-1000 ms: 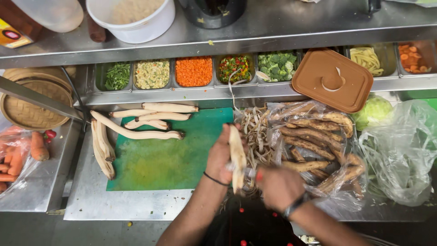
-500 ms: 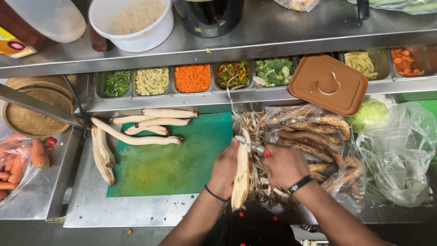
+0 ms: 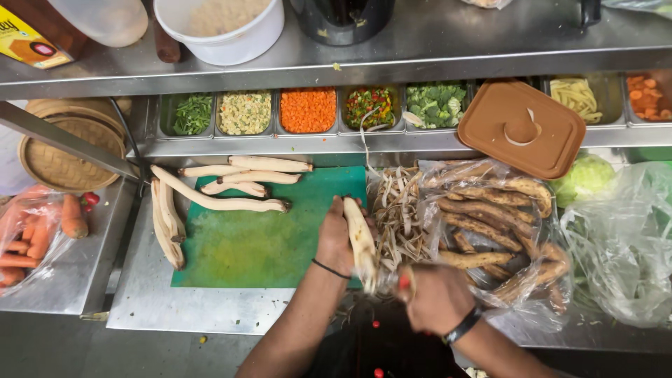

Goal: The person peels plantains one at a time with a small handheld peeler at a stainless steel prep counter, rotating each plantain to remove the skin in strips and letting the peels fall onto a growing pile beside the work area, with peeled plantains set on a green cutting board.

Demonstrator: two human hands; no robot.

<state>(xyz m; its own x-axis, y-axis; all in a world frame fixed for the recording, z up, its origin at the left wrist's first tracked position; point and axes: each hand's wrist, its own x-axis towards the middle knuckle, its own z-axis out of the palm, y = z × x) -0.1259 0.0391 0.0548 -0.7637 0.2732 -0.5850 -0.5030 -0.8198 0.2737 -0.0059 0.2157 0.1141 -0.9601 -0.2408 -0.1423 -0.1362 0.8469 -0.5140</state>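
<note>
Pale, half-peeled long root (image 3: 360, 241), held upright over the green cutting board's (image 3: 245, 245) right edge.

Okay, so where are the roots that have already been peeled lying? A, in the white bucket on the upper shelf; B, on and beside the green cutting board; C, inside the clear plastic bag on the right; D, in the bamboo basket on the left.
B: the pale peeled roots lie across the far-left part of the green cutting board and along its left edge.

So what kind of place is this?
Probably a commercial kitchen prep station: a row of steel inset pans holding chopped vegetables, a steel counter, and a green cutting board with peeled pale roots.
</note>
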